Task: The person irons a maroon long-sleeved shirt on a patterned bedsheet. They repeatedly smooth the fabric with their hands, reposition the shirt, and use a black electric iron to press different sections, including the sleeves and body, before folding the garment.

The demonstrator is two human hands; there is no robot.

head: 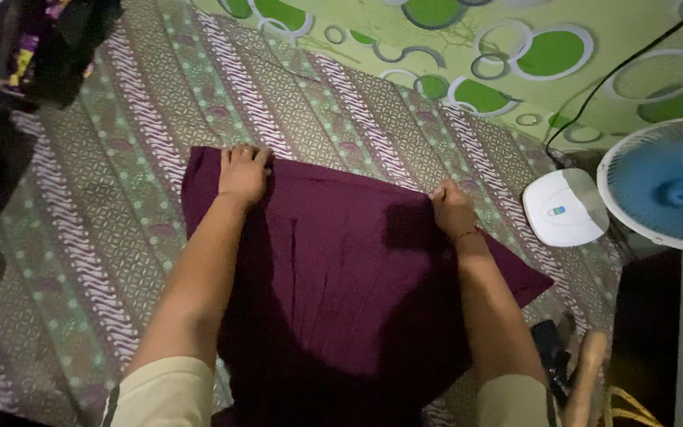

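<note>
At six o'clock your two pale sleeves enter the view, and between your forearms lies the maroon cloth, spread flat on the striped patterned mat, its near part deep in your own shadow. At about four o'clock a dark object and a pale handle-like piece sit in the gloom; what they are cannot be told.

Your left hand rests at eleven o'clock on the cloth's far left corner, fingers stretched out and pressed flat, gripping nothing. Your right hand sits at one o'clock on the far edge, fingers curled down onto the fabric; whether they pinch it or only press cannot be told.

By the look of it you are smoothing and squaring the far edge, a step within folding. The next move would call for a firm pinch at both far corners and an even pull, so the edge stays straight.

At three o'clock a small white device lies on the mat, and just beyond it stands a blue fan with a black cable running up to twelve. At ten o'clock a dark container holds something colourful, too dim to name. Farthest off lies a green sheet with circles
</note>
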